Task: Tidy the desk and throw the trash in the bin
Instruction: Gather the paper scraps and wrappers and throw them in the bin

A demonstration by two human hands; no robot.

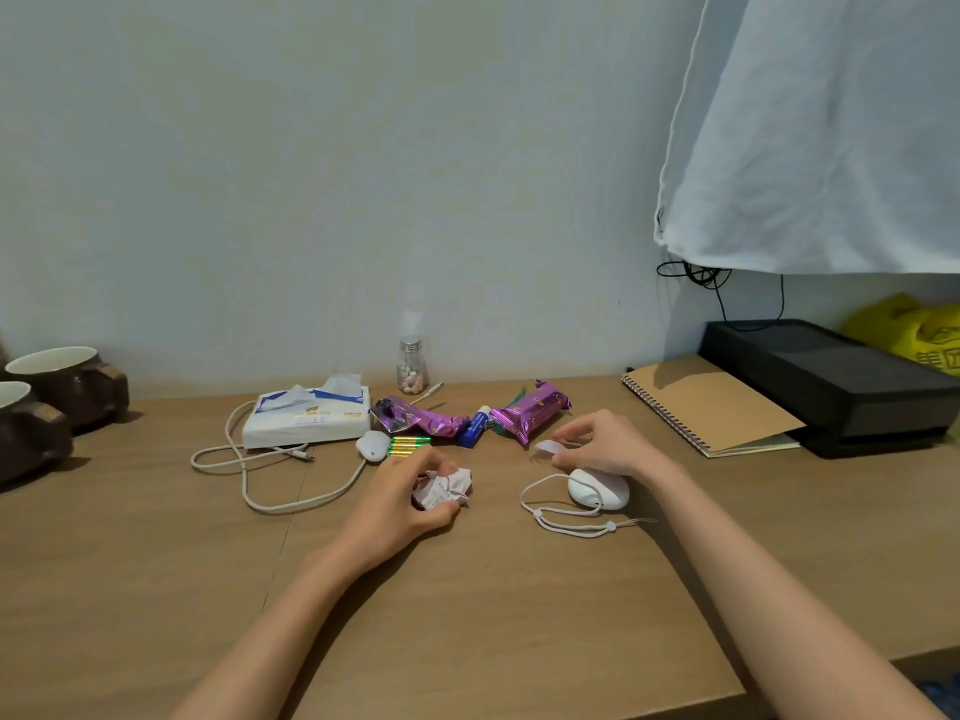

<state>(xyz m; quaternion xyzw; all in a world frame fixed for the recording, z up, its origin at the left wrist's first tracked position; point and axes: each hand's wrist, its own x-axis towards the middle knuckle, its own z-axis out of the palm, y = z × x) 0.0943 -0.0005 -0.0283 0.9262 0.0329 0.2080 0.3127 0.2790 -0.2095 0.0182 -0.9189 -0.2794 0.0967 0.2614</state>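
At frame centre, your left hand (400,504) clamps its grip on the crumpled paper (448,488) and your right hand (602,444) pinches a white scrap (548,449), evidently gathering trash for disposal.

Wide bare surface (130,589) in front of the tissue box (306,420), out to the near edge. White cable (291,504) loops just left and in front of the box. Mugs (62,379) well left of it. Right of the box batteries (408,445), purple wrappers (530,415), blue tube (477,427) crowd together; farther right notebook (711,407) and black tray (831,376) fill the back.
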